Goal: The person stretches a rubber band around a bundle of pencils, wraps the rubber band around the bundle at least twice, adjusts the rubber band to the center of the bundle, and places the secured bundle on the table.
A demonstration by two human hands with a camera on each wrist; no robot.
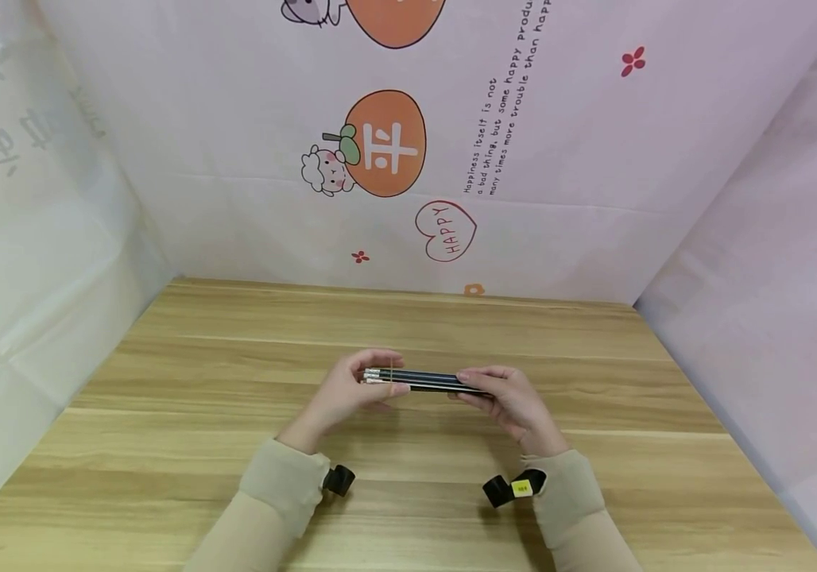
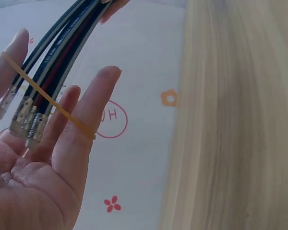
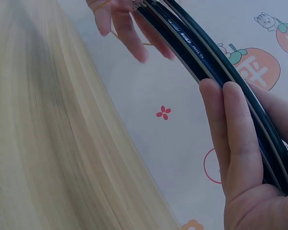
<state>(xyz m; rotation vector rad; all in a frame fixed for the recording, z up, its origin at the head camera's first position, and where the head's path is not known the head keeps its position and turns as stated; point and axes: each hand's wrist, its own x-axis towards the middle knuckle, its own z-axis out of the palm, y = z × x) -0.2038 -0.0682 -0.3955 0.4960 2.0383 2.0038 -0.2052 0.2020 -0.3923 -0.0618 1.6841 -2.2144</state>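
Note:
A bundle of dark pencils [image 1: 430, 381] lies level above the table, held at its right part by my right hand [image 1: 519, 401]. In the right wrist view, the fingers [image 3: 240, 129] and thumb grip the pencils [image 3: 192, 50] from both sides. The silver-banded eraser ends point toward my left hand [image 1: 338, 393]. A thin tan rubber band [image 2: 48, 97] is stretched across that hand's spread, fairly straight fingers [image 2: 81, 115]. In the left wrist view the band crosses the pencils [image 2: 62, 57] near their eraser ends, which hang over the palm.
Under both hands is a wood-grain table [image 1: 408, 469]. A pale printed sheet [image 1: 559, 222] rises behind its back edge, and more pale sheets [image 1: 22, 278] stand along the left and right sides. Each wrist carries a small black camera [image 1: 340, 481].

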